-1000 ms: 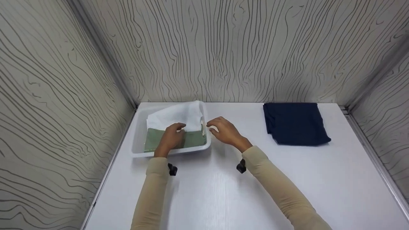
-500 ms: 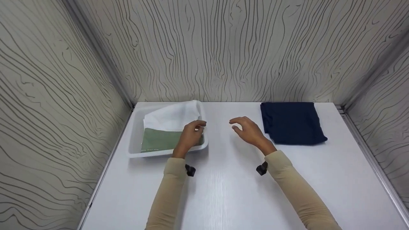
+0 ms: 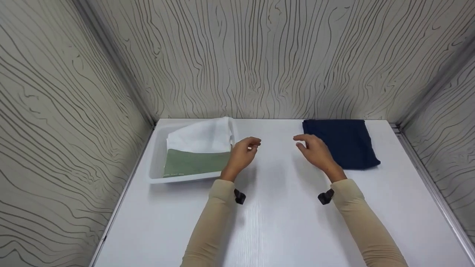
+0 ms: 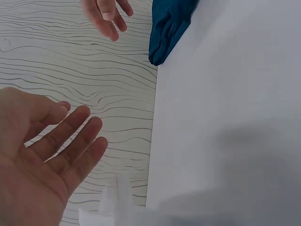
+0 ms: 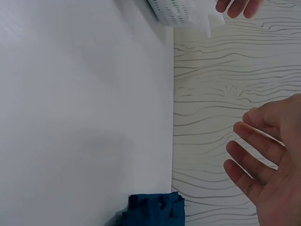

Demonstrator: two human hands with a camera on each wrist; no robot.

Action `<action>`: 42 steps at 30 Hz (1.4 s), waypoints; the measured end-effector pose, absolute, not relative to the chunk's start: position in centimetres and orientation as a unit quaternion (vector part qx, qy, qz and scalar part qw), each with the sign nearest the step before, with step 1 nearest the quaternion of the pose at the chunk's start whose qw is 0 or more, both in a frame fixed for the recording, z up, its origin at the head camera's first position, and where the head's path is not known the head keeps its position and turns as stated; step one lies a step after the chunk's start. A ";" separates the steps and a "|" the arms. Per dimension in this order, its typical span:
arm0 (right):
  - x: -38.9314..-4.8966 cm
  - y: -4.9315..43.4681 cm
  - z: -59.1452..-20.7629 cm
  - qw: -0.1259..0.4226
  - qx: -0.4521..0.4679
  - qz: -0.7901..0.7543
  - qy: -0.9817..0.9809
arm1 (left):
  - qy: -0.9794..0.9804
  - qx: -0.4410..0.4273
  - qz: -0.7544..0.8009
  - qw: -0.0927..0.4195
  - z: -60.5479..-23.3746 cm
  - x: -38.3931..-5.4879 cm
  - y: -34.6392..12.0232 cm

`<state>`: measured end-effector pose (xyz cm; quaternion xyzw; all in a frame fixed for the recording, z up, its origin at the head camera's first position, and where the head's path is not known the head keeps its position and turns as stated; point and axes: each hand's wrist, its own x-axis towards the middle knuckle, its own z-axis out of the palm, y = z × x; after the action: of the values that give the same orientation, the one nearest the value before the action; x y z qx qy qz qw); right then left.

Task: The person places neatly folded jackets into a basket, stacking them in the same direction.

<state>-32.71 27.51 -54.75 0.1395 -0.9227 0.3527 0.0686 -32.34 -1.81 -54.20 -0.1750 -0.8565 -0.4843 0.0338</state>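
My left hand [image 3: 243,154] hovers just right of the white basket [image 3: 157,180], its fingers loosely bent around nothing. In the left wrist view that hand [image 4: 51,146] has its fingers spread and relaxed. My right hand [image 3: 314,151] is over the near-left part of a folded navy cloth [image 3: 345,142], apart from it as far as I can tell. The right wrist view shows this hand [image 5: 268,155] with loose fingers and an unfilled palm. Inside the basket lie a white folded cloth [image 3: 202,135] and a green folded one [image 3: 196,161].
The white table [image 3: 274,222] ends against a wood-grain patterned back wall [image 3: 237,59]. Side walls stand at left [image 3: 55,129] and right. In the right wrist view the basket's perforated side [image 5: 174,12] shows at the top.
Both hands have moved right, the left from above the basket to beyond its right side, the right from beside the basket to the navy cloth. The basket and cloths stay put.
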 end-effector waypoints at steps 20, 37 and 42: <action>-32.3 38.5 -57.2 0.121 -0.047 0.359 -0.924 | -0.876 -0.137 -0.459 -0.052 -54.7 -34.7 5.4; -31.7 45.7 -58.6 0.027 -0.180 0.333 -0.925 | -0.871 -0.140 -0.463 -0.088 -55.4 -34.5 9.5; -31.4 46.4 -58.9 -0.048 -0.184 0.332 -0.924 | -0.870 -0.153 -0.459 -0.090 -55.3 -34.5 9.8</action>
<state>-31.37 46.36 -58.93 -0.1841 -0.9240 0.3317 -0.0476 -34.49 9.78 -55.28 -0.1530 -0.8705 -0.4591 -0.0895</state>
